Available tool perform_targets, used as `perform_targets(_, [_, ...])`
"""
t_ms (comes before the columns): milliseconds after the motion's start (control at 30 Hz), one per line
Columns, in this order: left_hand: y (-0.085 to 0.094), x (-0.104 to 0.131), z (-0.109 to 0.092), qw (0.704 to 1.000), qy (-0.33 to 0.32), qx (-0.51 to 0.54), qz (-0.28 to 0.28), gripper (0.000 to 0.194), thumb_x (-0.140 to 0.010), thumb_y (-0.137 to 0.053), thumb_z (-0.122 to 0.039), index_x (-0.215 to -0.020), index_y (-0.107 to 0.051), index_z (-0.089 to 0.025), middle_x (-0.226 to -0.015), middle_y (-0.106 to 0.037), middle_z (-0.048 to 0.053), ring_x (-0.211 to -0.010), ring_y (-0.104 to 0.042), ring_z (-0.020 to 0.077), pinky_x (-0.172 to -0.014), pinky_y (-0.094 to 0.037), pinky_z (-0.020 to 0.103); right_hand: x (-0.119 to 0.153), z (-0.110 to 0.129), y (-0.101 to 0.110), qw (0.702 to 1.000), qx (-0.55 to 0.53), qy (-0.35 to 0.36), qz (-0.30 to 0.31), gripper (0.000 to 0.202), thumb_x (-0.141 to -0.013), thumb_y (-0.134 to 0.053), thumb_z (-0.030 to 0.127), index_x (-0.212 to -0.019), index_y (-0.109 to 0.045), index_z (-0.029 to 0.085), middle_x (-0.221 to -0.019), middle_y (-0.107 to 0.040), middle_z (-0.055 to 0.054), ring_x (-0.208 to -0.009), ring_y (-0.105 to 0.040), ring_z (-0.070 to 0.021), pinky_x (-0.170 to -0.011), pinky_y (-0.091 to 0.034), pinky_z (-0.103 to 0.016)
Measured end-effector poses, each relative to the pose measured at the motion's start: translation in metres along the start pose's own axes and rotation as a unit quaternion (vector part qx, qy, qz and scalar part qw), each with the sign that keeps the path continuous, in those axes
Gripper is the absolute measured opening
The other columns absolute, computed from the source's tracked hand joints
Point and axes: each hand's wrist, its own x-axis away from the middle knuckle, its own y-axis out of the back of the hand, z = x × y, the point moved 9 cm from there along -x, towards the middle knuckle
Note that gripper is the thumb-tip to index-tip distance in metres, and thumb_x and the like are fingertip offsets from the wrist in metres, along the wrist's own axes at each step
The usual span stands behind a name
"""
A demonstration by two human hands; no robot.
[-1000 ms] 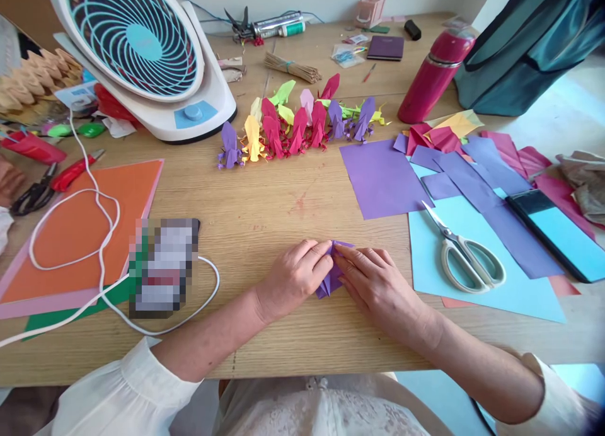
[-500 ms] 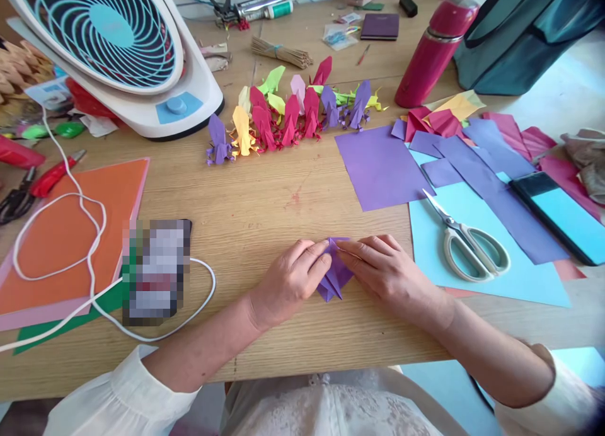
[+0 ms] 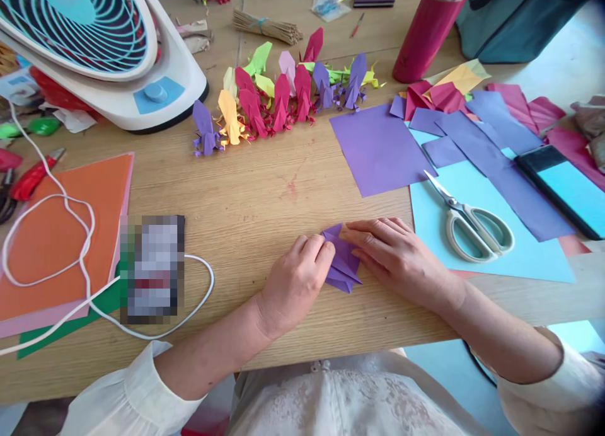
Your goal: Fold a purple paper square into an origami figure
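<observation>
A small folded purple paper piece (image 3: 343, 264) lies flat on the wooden table (image 3: 265, 203) near its front edge. My left hand (image 3: 295, 281) pinches its left side with curled fingers. My right hand (image 3: 394, 254) presses fingertips onto its upper right edge. Both hands grip the paper together. Behind them stands a row of several finished folded paper figures (image 3: 278, 99) in purple, yellow, red and green.
A white fan (image 3: 94, 51) sits at the back left. Orange sheets (image 3: 57, 234), a white cable (image 3: 85, 259) and a blurred phone (image 3: 151, 266) lie at left. At right are purple sheets (image 3: 378, 149), scissors (image 3: 472, 222) on light blue paper, a red bottle (image 3: 428, 29) and a tablet (image 3: 562, 187).
The purple piece has turned under my hands, its tip now pointing toward the lower right. My right fingers slid to its top edge. The camera tilted down, shifting everything up.
</observation>
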Motion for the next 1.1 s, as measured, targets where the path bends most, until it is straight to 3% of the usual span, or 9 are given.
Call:
perform_targets(100, [0.0,0.001,0.001,1.0,-0.002,0.002,-0.007,0.022,-0.095,-0.046,-0.005,-0.11,-0.061,-0.009,-0.102,-0.066,0.012,-0.096,-0.063,0.0238,-0.083,-0.058,0.036,0.005,0.014,-0.004,0.999,-0.033,-0.016,0.028,0.039,-0.099,-0.054,0.029,-0.137,-0.055,0.019,-0.133,-0.062,-0.015,-0.113,-0.062,-0.028,-0.094,-0.049,-0.046])
perform_targets(233, [0.003,0.007,0.002,1.0,-0.016,0.004,-0.023,0.019,-0.095,-0.051,-0.009,-0.11,-0.063,-0.01,-0.106,-0.067,0.012,-0.094,-0.063,0.0231,-0.084,-0.058,0.036,0.012,0.023,-0.011,0.998,-0.027,-0.038,0.052,0.067,-0.089,-0.065,0.05,-0.144,-0.047,0.015,-0.142,-0.056,-0.018,-0.122,-0.055,-0.0349,-0.101,-0.045,-0.053])
perform_targets(433, [0.006,0.013,-0.002,0.997,-0.072,0.008,-0.016,0.03,-0.094,-0.057,-0.012,-0.123,-0.061,-0.003,-0.118,-0.068,0.017,-0.099,-0.063,0.0249,-0.087,-0.06,0.038,0.016,0.024,-0.015,0.998,-0.026,-0.003,0.056,0.052,-0.092,-0.063,0.037,-0.137,-0.053,0.014,-0.147,-0.053,-0.017,-0.131,-0.05,-0.0331,-0.108,-0.041,-0.051])
perform_targets(600, [0.009,0.015,-0.001,0.995,-0.095,0.026,-0.004,0.03,-0.094,-0.058,-0.015,-0.121,-0.063,-0.001,-0.123,-0.068,0.019,-0.1,-0.063,0.0256,-0.089,-0.059,0.039,0.019,0.024,-0.016,0.998,-0.016,0.025,0.062,0.049,-0.093,-0.062,0.038,-0.134,-0.055,0.012,-0.146,-0.055,-0.017,-0.134,-0.049,-0.0326,-0.11,-0.04,-0.051])
perform_targets(1100, [0.004,0.018,0.006,0.991,-0.116,0.058,0.039,0.031,-0.097,-0.056,-0.021,-0.126,-0.063,-0.01,-0.132,-0.064,0.017,-0.105,-0.062,0.0249,-0.093,-0.057,0.041,0.019,0.016,-0.013,0.995,-0.072,0.009,0.069,0.06,-0.094,-0.061,0.038,-0.147,-0.043,0.017,-0.146,-0.056,-0.017,-0.136,-0.05,-0.031,-0.111,-0.04,-0.054])
